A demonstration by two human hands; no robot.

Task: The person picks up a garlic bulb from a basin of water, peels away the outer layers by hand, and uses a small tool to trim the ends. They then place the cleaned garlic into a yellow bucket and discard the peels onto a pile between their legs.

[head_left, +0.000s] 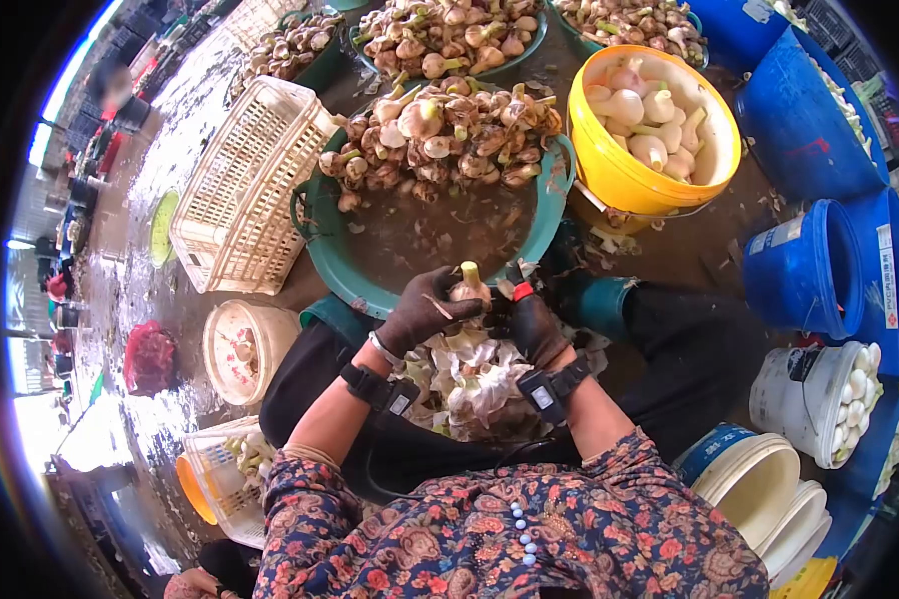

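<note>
My left hand (422, 317), in a dark glove, is closed round a garlic bulb (469, 288) with its cut stem pointing up. Close beside it, my gloved right hand (531, 324) is curled around a small tool with a red part (521, 291); its kind is not clear. Both hands are over the near rim of a green tub (320, 245), which holds muddy water or soil and a heap of unpeeled garlic (440, 135) at its far side. Below my hands, papery garlic skins (469, 374) are piled between my legs.
At the upper right stands a yellow bucket (584, 150) of peeled garlic. White plastic crates (240, 190) are at the left, near a whitish bucket (285, 344). Blue buckets (804, 265) and a white bucket of garlic (784, 399) line the right. More garlic tubs (449, 40) stand ahead.
</note>
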